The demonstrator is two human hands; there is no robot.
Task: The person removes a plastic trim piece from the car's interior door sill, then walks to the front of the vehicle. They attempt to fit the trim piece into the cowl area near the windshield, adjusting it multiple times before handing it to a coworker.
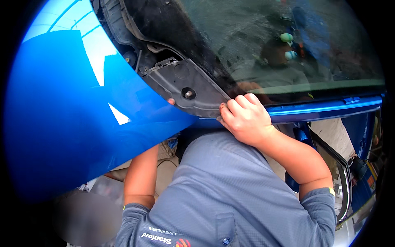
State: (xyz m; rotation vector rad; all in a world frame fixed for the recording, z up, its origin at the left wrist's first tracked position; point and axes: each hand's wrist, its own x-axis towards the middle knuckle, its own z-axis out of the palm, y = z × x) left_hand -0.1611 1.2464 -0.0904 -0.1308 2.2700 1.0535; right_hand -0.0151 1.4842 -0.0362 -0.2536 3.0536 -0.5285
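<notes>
A black plastic cowl panel lies at the lower corner of the windshield, with a metal stud showing in a round hole in it. My right hand is closed at the panel's near right corner, its fingers curled over the edge by the glass. My left forearm passes beneath the raised blue hood. Of my left hand only a fingertip shows, at the hood's edge beside the panel; the other fingers are hidden.
Blue body trim runs along the windshield's side to the right. An open car door with a dark frame stands at the lower right. Black engine-bay parts show between hood and glass. My body leans close against the car's side.
</notes>
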